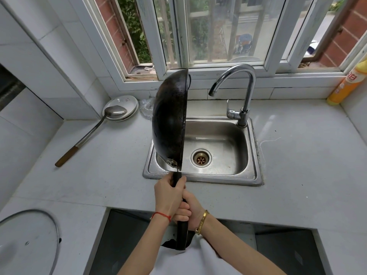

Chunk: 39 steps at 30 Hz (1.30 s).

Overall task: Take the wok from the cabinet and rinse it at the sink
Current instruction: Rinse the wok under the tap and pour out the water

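The black wok is held on edge, its rim vertical and its open side facing right toward the faucet. It hangs over the left part of the steel sink. My left hand grips the long black handle just below the bowl. My right hand grips the same handle lower down, partly behind the left. No water runs from the faucet. The handle's end reaches down to my lap.
A long ladle lies on the grey counter left of the sink, its bowl resting on stacked white plates. A glass lid sits at the bottom left. A yellow bottle stands at the far right under the window.
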Motion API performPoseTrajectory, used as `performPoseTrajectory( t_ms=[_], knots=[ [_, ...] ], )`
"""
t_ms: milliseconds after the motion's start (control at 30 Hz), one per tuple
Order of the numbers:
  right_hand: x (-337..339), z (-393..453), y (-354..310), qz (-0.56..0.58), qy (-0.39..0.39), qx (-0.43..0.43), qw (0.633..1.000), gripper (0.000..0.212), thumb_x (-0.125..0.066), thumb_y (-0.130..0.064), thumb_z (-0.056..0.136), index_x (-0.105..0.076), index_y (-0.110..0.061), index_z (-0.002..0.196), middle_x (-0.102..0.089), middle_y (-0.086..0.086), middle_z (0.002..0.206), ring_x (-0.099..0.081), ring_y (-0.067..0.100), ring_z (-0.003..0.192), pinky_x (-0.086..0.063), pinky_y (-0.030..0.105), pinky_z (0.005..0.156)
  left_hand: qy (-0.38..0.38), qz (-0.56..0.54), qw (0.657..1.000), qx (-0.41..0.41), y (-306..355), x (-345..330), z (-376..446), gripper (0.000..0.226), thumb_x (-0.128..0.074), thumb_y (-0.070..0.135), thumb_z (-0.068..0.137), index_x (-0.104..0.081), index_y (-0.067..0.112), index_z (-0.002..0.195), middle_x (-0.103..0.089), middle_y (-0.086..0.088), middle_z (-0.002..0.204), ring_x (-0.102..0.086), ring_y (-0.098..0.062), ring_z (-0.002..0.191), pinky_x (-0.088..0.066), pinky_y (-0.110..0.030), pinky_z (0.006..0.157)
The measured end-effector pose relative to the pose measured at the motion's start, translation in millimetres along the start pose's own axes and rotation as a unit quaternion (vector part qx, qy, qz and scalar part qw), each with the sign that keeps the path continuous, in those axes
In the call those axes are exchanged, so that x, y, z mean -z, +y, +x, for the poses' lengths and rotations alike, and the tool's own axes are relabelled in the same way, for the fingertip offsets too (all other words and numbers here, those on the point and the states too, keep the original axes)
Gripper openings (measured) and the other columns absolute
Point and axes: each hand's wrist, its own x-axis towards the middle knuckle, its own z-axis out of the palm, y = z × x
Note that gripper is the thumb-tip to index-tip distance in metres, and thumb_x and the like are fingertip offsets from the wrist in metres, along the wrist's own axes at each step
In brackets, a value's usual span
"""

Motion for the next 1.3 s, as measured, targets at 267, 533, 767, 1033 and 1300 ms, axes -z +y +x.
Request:
performPoseTrajectory(
  t_ms=[267, 533, 767, 1033, 1300],
  knots=[
    [2, -8, 5, -0.07, 0.059, -0.031, 0.995, 0.064, -0.046, -0.046, 0.093, -0.038, -0.02, 0.035, -0.035, -0.008, 0.027, -0.032, 0.005, 0.02, -0.025, 0.014, 0.024, 0.006, -0.083, 0.996, 0.043, -9, -2, -13, 0.025, -0.066, 0.022, 0.087, -0.064, 0.005, 0.069, -0.063, -0.002, 0.058, -0.057, -0.011, 0.054, -0.051, -0.026, 0.058],
    [-5, -18, 12, -0.133, 0.138, -0.026, 0.981, 0.061, -0.047, -0.044, 0.097, -0.037, -0.021, 0.041, -0.031, -0.007, 0.031, -0.03, 0.004, 0.022, -0.024, 0.014, 0.024, -0.021, -0.184, 0.979, 0.084, -13, 2, -29, 0.031, -0.065, 0.025, 0.088, -0.059, 0.001, 0.07, -0.058, -0.008, 0.058, -0.05, -0.015, 0.048, -0.044, -0.029, 0.051],
    [-25, -15, 28, -0.182, 0.183, 0.031, 0.966, 0.067, -0.048, -0.033, 0.098, -0.052, -0.021, 0.033, -0.032, -0.007, 0.033, -0.032, 0.004, 0.023, -0.026, 0.012, 0.026, -0.061, -0.232, 0.966, 0.099, -25, 21, -30, 0.029, -0.066, 0.031, 0.086, -0.059, 0.009, 0.068, -0.054, -0.006, 0.055, -0.044, -0.016, 0.043, -0.038, -0.027, 0.045],
    [-62, 5, 68, -0.208, 0.224, 0.1, 0.947, 0.032, -0.05, -0.028, 0.098, -0.044, -0.015, 0.07, -0.036, -0.005, 0.037, -0.037, 0.007, 0.027, -0.031, 0.014, 0.029, -0.138, -0.239, 0.956, 0.102, -45, 74, -29, 0.032, -0.065, 0.038, 0.086, -0.059, 0.008, 0.077, -0.049, -0.006, 0.056, -0.041, -0.015, 0.039, -0.036, -0.025, 0.041],
    [-79, 6, 109, -0.332, 0.298, 0.193, 0.874, 0.011, -0.049, -0.013, 0.092, -0.047, -0.008, 0.083, -0.041, 0.003, 0.047, -0.041, 0.015, 0.035, -0.037, 0.02, 0.037, -0.254, -0.268, 0.925, 0.094, -59, 112, -38, 0.023, -0.059, 0.02, 0.091, -0.067, 0.009, 0.11, -0.076, -0.008, 0.094, -0.072, -0.02, 0.079, -0.054, -0.031, 0.069]
  ],
)
